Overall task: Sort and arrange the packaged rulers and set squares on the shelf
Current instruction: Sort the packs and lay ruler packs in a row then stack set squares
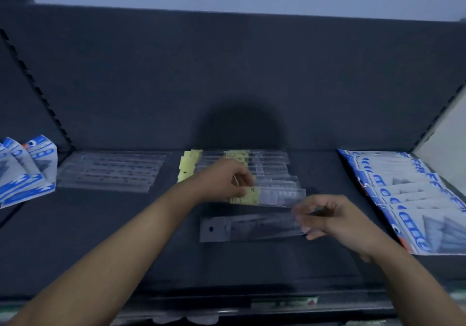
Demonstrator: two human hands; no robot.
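On the dark shelf (pixel 151 237), a stack of clear packaged rulers with yellow labels (pixel 267 171) lies fanned out at the middle back. My left hand (pixel 227 179) pinches the yellow-labelled end of the nearest ruler (pixel 277 195) in that stack. My right hand (pixel 327 214) holds the right end of a separate clear ruler pack with a hang hole (pixel 242 227), which lies across the shelf in front of the stack.
A flat pile of clear ruler packs (pixel 108 171) lies at the back left. Blue-and-white set-square packs lean at the far left (pixel 25 169) and lie overlapped along the right side (pixel 416 199). The shelf's front edge (pixel 252 303) carries a label strip.
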